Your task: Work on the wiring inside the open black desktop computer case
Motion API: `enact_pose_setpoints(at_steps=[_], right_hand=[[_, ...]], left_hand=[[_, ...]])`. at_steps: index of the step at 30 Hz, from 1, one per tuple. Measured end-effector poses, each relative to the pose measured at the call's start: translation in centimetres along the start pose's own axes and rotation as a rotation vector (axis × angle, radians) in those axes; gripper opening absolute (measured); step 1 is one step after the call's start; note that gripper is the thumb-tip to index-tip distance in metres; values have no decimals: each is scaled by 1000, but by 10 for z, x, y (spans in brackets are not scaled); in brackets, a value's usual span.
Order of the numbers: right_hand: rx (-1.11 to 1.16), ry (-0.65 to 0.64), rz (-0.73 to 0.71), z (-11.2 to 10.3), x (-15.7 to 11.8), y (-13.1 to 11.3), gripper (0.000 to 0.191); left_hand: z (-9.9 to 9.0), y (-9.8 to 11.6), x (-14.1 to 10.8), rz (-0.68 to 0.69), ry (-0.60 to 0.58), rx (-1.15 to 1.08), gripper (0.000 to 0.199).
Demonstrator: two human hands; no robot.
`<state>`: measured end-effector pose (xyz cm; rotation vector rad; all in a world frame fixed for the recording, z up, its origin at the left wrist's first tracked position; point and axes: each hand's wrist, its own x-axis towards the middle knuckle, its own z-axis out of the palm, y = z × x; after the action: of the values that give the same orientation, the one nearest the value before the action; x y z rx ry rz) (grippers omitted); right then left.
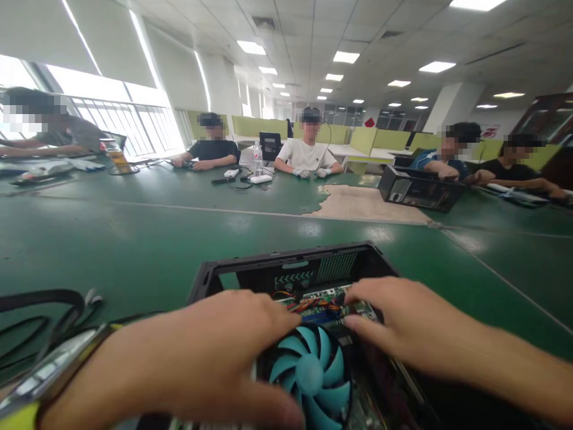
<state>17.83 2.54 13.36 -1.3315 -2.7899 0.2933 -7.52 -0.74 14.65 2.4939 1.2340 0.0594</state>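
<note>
An open black computer case (286, 255) lies in front of me, with a blue-bladed fan (310, 374) inside it. Beyond the fan are coloured wires (308, 306) and a green circuit board. My left hand (224, 352) reaches over the left side of the case, its thumb apart from the fingers beside the fan; its fingertips are partly hidden behind the hand. At the right, my right hand (398, 310) reaches in over the board, thumb and fingers apart, with nothing visible between them. A watch is on my left wrist.
Black cables (45, 316) lie at the left on the green table (147, 239). Several people sit along the far side. Another black computer case (421, 188) stands at the back right, beside a bare patch. A bottle (258, 156) and white power strips lie farther back.
</note>
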Motion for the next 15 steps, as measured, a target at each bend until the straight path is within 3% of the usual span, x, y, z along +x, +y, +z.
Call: enact_pose_setpoints(at_steps=[3,5,8,10,11,13,15], right_hand=[[-199,-372,42,18,45,36,41],[-255,-449,50,35,54,42,34],[-243,-365,111,48,49,40,25],[-223,-255,155,41,42,41,28],[-230,-201,165,34,40,42,29],[-269,-144,173,18,37,46,25],[-304,-181,165,9,36,48,21]], left_hand=[[21,18,-9,-14,-52,31,47],[30,21,-2,-24,-74,57,47],[41,26,31,3,-160,187,79],[47,30,61,32,-279,293,101],[49,30,74,41,-351,322,103],[47,29,94,67,-461,314,84],[39,24,102,98,-448,257,47]])
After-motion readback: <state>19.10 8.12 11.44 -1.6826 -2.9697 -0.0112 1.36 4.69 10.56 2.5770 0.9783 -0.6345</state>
